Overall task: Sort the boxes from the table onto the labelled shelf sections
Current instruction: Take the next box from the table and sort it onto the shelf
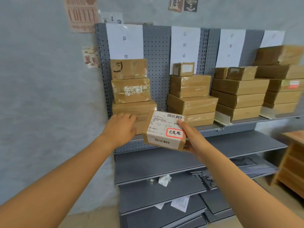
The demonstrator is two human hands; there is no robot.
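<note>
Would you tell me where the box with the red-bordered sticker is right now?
In the head view, the box with the red-bordered sticker is held in the right hand at centre frame, in front of the top shelf, with the left hand beside it.

posters (81,14) on wall | crumpled paper (164,179) (lower shelf) | wooden cabinet (291,168)
</note>
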